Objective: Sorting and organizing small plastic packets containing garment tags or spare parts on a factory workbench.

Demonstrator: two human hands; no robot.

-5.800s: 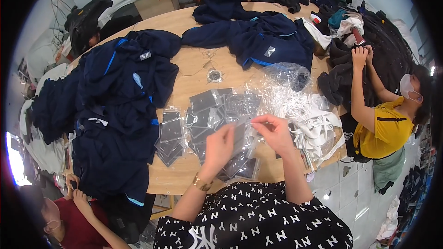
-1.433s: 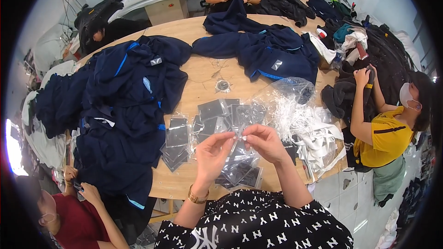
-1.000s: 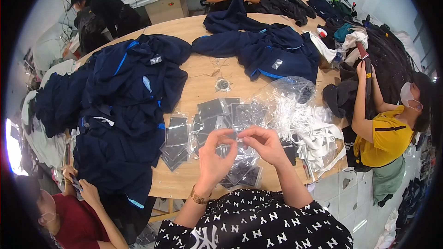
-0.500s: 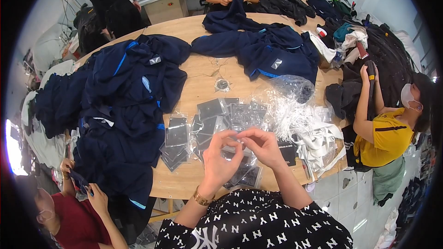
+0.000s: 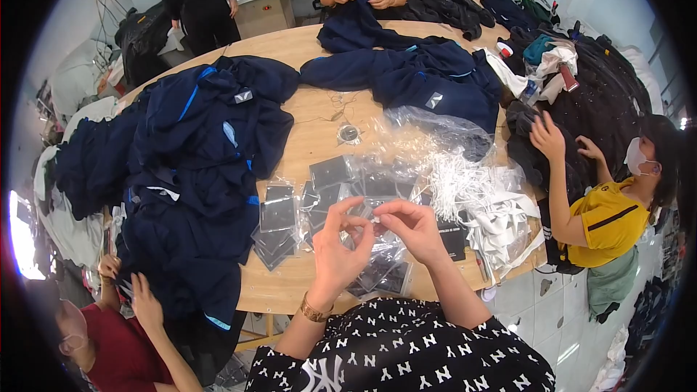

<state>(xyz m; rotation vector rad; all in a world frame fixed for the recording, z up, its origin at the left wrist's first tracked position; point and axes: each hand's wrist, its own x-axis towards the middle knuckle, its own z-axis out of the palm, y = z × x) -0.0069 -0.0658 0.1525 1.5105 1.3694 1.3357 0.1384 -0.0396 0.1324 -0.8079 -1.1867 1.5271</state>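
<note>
My left hand (image 5: pixel 340 248) and my right hand (image 5: pixel 415 232) meet fingertip to fingertip above the middle of the table's near side. Both are closed in a pinch around something small and whitish, too small to name. Below and around them lie several dark rectangular cards (image 5: pixel 278 210) in clear plastic sleeves, partly hidden by my hands. Beside my right hand spreads a tangled bundle of white strings (image 5: pixel 451 187), with flat white strips (image 5: pixel 501 226) next to it and a crumpled clear plastic bag (image 5: pixel 465 129) behind.
Navy garments with blue trim (image 5: pixel 210 123) cover the wooden table's (image 5: pixel 319 112) left side; more navy garments (image 5: pixel 435 80) lie at the back. A dark clothing pile (image 5: pixel 602 80) stands at the right. Co-workers sit left, right and across; another person stands far left.
My hands keep their pinch, shifting only slightly. The clear bag has spread to the left. At the right, the co-worker in yellow has lowered the dark garment. The far-left person has straightened up.
</note>
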